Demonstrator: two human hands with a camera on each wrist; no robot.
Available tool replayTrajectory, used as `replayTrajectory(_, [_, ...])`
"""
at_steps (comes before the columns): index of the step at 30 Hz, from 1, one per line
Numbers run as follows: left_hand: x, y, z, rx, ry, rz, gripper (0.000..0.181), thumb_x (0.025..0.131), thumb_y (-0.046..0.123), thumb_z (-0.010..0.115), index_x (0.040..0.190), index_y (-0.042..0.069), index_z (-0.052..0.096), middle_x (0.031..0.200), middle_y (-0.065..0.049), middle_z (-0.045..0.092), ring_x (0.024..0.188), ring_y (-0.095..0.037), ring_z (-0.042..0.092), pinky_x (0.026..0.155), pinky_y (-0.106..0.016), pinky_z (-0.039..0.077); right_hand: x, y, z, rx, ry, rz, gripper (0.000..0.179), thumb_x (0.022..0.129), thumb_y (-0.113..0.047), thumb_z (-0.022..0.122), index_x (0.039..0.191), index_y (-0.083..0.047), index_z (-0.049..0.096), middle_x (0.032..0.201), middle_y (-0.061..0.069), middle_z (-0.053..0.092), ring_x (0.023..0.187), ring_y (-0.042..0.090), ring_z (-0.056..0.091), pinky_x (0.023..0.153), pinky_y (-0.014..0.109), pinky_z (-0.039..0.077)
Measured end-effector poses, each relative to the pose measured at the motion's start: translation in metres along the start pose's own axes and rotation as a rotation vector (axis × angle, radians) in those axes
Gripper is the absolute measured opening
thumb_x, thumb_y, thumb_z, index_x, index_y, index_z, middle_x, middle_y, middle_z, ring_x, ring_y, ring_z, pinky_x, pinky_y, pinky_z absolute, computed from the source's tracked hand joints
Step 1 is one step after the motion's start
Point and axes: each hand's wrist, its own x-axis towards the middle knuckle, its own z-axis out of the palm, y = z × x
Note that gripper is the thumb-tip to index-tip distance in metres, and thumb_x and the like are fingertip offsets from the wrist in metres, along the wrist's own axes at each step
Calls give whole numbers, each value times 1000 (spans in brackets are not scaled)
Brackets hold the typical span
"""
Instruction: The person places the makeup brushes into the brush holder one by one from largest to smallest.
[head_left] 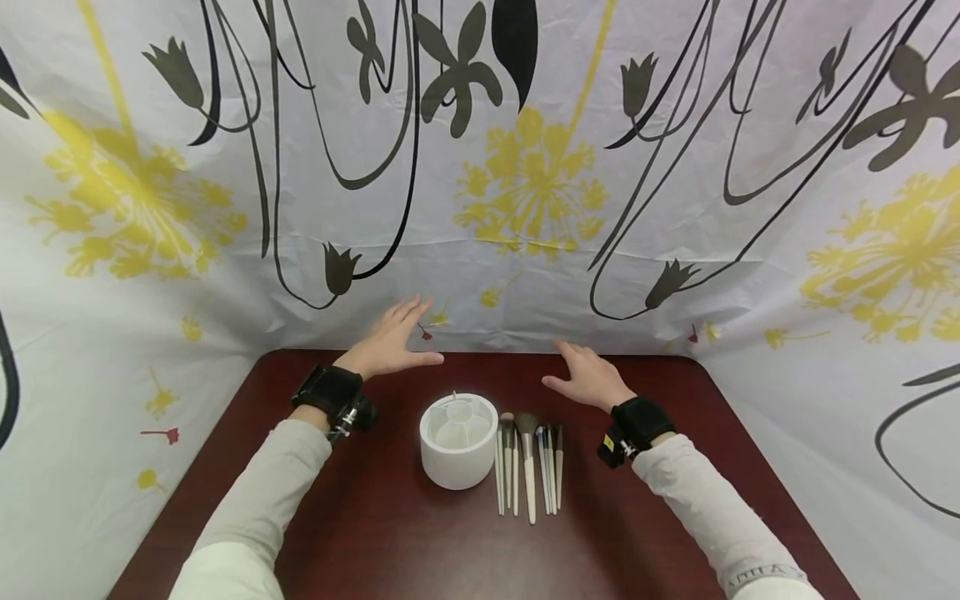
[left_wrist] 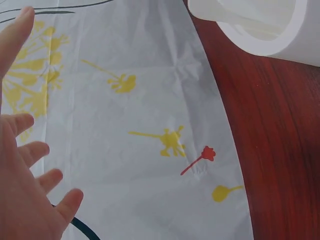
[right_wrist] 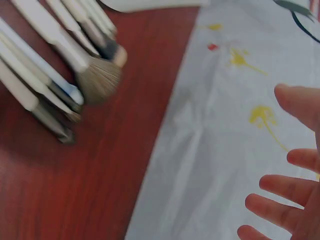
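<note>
A round white divided holder [head_left: 459,467] stands upright on the table, its compartments facing up. Just to its right lies a row of several makeup brushes [head_left: 529,475], bristles toward the far edge and pale handles toward me; a large fluffy one [right_wrist: 99,80] sits mid-row. My left hand [head_left: 390,340] hovers beyond and left of the holder, fingers spread and holding nothing. Beyond the brushes on the right, my right hand [head_left: 590,377] is raised with its fingers apart, also holding nothing. Part of the holder's rim [left_wrist: 260,47] shows in the left wrist view.
The dark red wooden table [head_left: 360,533] has rounded far corners. A white curtain [head_left: 420,217] printed with yellow, grey and black flowers hangs behind and along both sides. Black wrist cameras [head_left: 333,398] are strapped over the pale sleeves.
</note>
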Motion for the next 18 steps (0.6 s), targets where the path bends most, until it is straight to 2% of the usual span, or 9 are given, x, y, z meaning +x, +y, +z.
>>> replayTrajectory(7, [-10,-2,8,-43,-64,40,96,74,57,64,146,15,16,151,-12,11,135,-36,14,103,-58,16,-13,-9,24,28,24,-42,47,85,-33,61,123,-9,47,118,14,54,104,31,52,76,45,45])
replayTrajectory(14, [-14,1,27,-35,-121,103,99,71,61,64,145,13,19,151,-12,14,135,-36,16,101,-60,18,-21,-10,46,72,0,-39,41,85,-26,64,119,-9,49,114,12,56,100,26,56,73,40,47])
replayTrajectory(18, [-14,1,36,-57,-153,98,100,69,59,67,145,14,20,151,-10,13,135,-35,15,100,-59,21,-21,-12,56,105,-7,-48,39,84,-24,65,116,-9,49,110,11,58,98,25,57,72,37,47])
